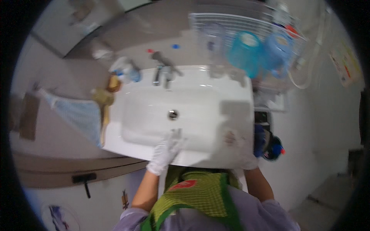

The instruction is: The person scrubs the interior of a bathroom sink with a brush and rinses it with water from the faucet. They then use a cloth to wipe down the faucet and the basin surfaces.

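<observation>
A white sink with a round drain and a chrome tap lies before me. My left hand, in a thin white glove, reaches over the sink's front rim with its fingers stretched into the bowl. A small greyish shape near those fingertips is too blurred to name. My right hand, gloved in white too, is over the front right corner of the sink. It is smeared and blends with the white surface. A small brownish lump shows at its fingertips; its kind is unclear.
A white wire rack behind the sink holds a clear jug, a teal container and a blue jug. Bottles stand at the back left. A blue cloth hangs at left. Dark containers sit beside the right edge.
</observation>
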{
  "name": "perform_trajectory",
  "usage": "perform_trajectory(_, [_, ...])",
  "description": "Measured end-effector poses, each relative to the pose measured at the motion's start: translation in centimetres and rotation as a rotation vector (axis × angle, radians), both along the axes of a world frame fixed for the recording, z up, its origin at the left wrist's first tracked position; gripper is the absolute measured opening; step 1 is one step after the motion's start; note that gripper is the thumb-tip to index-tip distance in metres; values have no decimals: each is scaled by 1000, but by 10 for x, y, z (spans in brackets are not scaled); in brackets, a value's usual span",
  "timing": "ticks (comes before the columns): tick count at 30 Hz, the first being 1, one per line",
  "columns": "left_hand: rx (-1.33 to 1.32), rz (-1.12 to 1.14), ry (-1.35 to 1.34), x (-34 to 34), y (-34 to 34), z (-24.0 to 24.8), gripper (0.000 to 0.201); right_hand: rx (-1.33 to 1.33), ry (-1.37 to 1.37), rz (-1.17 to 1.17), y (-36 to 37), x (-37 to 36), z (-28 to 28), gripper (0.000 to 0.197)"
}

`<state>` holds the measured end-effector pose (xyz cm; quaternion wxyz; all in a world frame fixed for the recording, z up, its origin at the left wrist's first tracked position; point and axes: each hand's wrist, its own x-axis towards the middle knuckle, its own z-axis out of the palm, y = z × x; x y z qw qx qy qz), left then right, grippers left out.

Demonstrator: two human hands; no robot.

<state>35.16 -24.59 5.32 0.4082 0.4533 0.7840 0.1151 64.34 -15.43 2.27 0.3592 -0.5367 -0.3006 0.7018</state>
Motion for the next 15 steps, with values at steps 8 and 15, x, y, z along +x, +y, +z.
perform_trajectory(8, [376, 85, -69, 23, -17, -29, 51, 129, 239, -357, 47, 71, -22, 28])
perform_trajectory(15, [316, -182, 226, 28, -9, -18, 55, 358, -1288, -217, 178, 220, -110, 33])
